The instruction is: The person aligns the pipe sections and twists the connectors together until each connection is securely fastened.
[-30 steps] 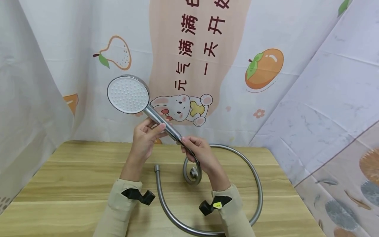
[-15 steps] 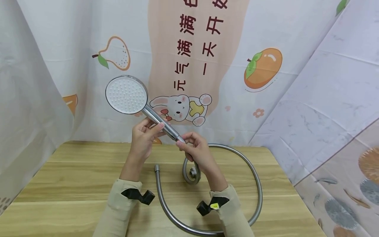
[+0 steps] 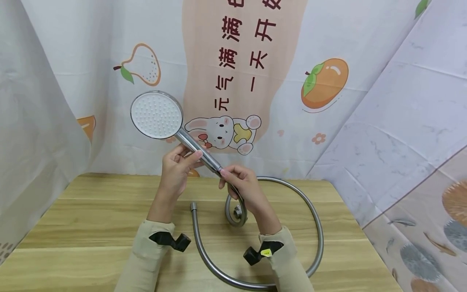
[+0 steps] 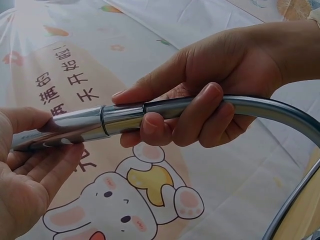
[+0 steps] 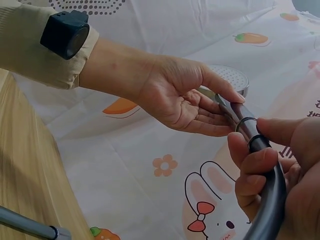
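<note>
A hand-held shower head (image 3: 157, 114) with a white nozzle face and chrome rim is held up, tilted, above the table's back edge. My left hand (image 3: 176, 169) grips its chrome handle (image 3: 193, 142) between thumb and fingers. With thumb and curled fingers, my right hand (image 3: 245, 185) pinches the chrome end nut (image 4: 125, 118) of a grey metal shower hose (image 3: 318, 227). In the left wrist view the nut meets the handle's end in line, a thin dark seam between them. Right fingers also wrap the hose behind the nut.
The hose loops over the wooden table (image 3: 98, 227), its free end (image 3: 193, 207) lying between the forearms. A small metal fitting (image 3: 238, 211) shows inside the hose's small coil. Printed cloth (image 3: 277, 134) hangs behind the table and along the sides.
My right thumb and fingers shifted round the nut, loosening half a second ago and closing on it again now. The left hand and shower head have stayed nearly still.
</note>
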Available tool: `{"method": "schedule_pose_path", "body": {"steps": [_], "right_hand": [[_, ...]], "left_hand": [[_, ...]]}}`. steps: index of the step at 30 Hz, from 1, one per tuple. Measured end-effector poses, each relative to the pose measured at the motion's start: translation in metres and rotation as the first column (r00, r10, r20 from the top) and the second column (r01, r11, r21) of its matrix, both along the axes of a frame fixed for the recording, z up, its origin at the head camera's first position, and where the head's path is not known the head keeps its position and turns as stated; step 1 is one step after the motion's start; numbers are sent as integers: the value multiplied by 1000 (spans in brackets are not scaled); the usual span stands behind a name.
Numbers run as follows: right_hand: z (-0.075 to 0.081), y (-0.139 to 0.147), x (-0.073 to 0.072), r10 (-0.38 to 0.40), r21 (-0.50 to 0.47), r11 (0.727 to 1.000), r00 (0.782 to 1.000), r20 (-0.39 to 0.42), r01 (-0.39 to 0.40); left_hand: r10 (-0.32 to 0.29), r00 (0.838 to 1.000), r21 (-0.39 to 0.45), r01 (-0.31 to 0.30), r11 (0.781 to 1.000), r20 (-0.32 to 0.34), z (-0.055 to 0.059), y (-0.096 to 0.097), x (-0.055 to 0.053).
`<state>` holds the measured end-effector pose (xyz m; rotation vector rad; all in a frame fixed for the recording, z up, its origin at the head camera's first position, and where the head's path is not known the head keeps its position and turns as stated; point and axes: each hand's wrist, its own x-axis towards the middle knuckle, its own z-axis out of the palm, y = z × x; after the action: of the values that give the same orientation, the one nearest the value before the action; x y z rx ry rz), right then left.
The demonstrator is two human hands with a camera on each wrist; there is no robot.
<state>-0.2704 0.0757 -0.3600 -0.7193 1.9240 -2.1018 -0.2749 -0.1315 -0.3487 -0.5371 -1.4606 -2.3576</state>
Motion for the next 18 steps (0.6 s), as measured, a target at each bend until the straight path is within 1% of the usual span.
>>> {"method": "schedule_pose_path", "body": {"steps": [5,9,13,18], "right_hand": [[2,1,0,34,8,999,997,62,-35],[3,3,-1,46,23,999,995,86,-48],[3,4,-1,46,47,998,995,89,-50],[3,5,-1,34,68,997,998,52,-38]], "left_hand": [[0,1000,-24,0,1000,-7,1,0,-1],[6,1000,-30,-6,1000,-7,2,1,0],[7,1000,-30,-7,1000,-4,2,1,1],[6,1000,-13,-6,1000,-5,1,1,2]]}}
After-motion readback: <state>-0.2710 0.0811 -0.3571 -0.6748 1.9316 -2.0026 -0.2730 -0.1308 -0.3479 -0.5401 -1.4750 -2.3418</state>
